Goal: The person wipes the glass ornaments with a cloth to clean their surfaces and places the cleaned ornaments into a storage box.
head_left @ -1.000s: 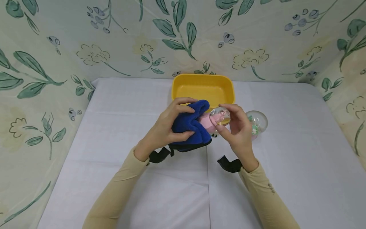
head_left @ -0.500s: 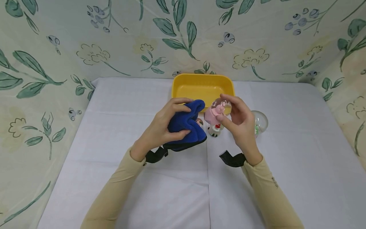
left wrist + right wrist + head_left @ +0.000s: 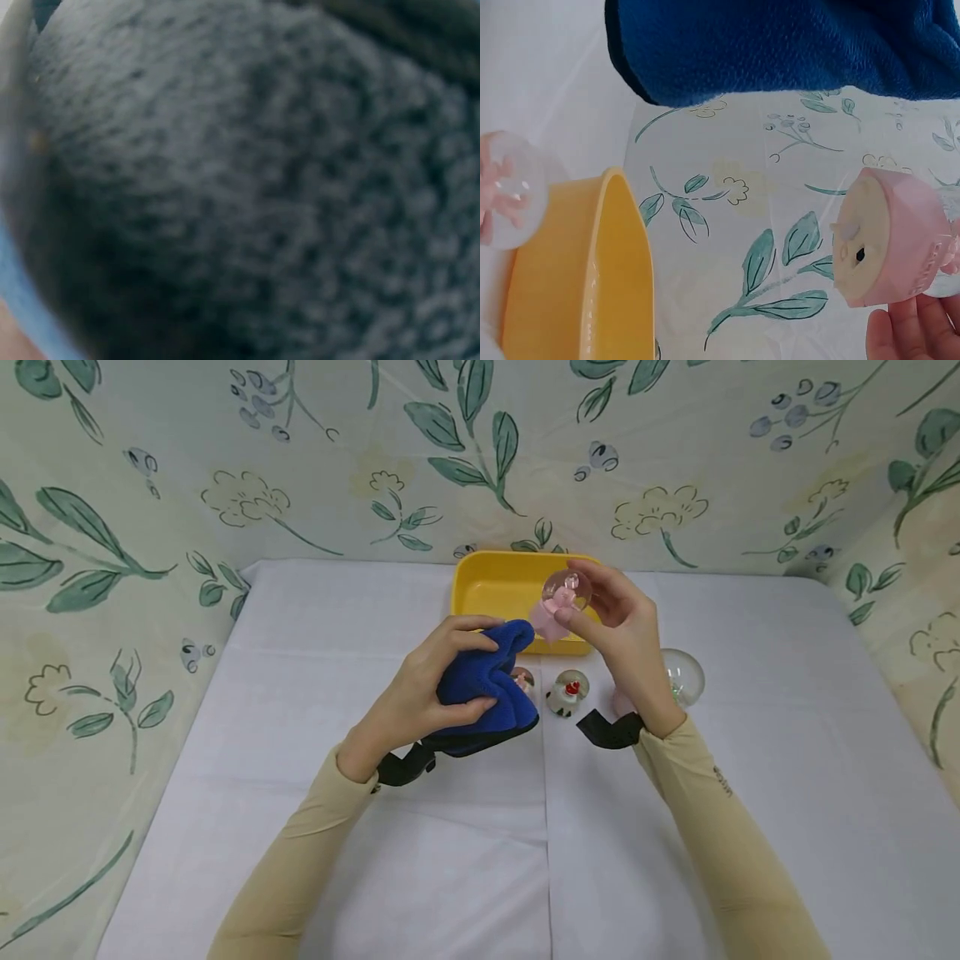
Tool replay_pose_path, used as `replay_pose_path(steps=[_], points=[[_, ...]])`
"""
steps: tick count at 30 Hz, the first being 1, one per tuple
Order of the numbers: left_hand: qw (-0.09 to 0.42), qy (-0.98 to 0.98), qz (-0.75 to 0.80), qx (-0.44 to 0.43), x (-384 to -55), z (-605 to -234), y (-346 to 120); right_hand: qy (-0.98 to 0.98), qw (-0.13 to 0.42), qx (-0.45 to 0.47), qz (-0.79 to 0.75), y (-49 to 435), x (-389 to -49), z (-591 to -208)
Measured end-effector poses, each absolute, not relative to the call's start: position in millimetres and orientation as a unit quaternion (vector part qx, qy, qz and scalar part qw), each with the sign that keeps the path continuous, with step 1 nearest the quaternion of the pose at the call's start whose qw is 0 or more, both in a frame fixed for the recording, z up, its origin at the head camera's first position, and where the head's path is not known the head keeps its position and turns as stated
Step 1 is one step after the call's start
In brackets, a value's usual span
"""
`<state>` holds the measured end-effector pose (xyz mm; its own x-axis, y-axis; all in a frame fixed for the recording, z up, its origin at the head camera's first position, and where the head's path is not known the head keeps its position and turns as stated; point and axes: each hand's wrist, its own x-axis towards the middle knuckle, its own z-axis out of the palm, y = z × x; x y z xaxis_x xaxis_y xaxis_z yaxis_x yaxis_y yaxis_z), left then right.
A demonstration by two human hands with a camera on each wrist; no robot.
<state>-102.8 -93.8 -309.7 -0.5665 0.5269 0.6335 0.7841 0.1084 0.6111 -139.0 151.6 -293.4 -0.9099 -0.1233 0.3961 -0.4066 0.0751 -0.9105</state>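
My right hand (image 3: 626, 618) pinches a small snow globe (image 3: 550, 620) by its clear dome, over the near right part of the yellow tray (image 3: 487, 583). In the right wrist view the pink base (image 3: 911, 236) of this globe is tilted, its cream underside showing. My left hand (image 3: 408, 702) grips a folded blue cloth (image 3: 487, 681) with a dark edge, in front of the tray. Dark, fuzzy fabric (image 3: 262, 187) fills nearly all of the left wrist view.
Between the hands a small snow globe (image 3: 567, 695) with a red detail stands on the white table (image 3: 465, 860). Another globe (image 3: 522, 679) is partly hidden behind the cloth. A larger globe (image 3: 686, 675) stands right, half covered by my right wrist. Floral fabric (image 3: 300, 460) hangs behind.
My right hand has drawn the pink-based snow globe away from the cloth and moved it up and back over the tray. The left hand with the cloth has shifted slightly left.
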Motion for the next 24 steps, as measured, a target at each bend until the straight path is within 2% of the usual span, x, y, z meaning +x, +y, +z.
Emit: replay_pose_path(steps=[9,24], points=[[0.118,-0.744,-0.489,-0.439,-102,-311,-95,-0.728,0.100,0.202,0.648,142,-169,-291],[0.111,-0.740,-0.494,-0.443,-104,-313,-97,-0.722,0.052,0.179,0.666,118,-217,-295]])
